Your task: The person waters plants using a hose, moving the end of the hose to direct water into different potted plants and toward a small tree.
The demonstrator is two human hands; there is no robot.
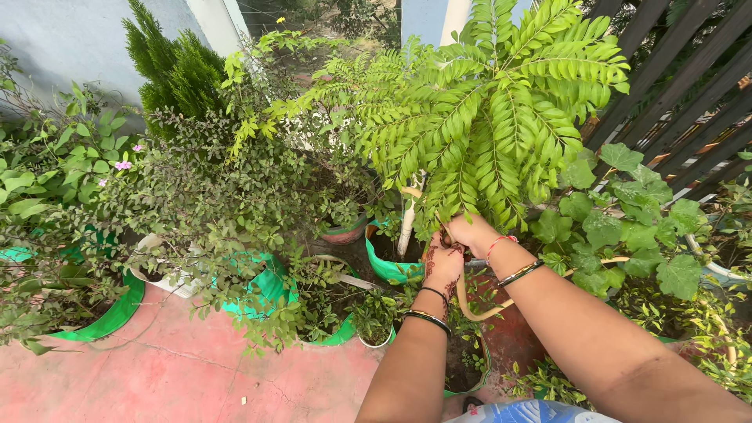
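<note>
Both hands together low under the drooping fronds of a tall feathery-leaved green plant, close by its pale slender stem. Left hand, patterned with dark reddish henna, fingers curled inward around something small at the base of the leaves; what exactly, too hidden to tell. Right hand just above and touching the left, fingers bent closed into the same spot, grip also hidden by foliage. Dark bangles with a yellow edge on the left wrist, a similar bangle and red thread on the right. Curved tan hose-like tube looping beneath the wrists. Stem rising from a bright green plastic grow bag, beside a reddish clay pot. Bushy small-leaved shrub to the left, dark conifer behind it. Broad-leaved vine to the right, against a dark slatted wooden fence. Pink-red paved floor below.
</note>
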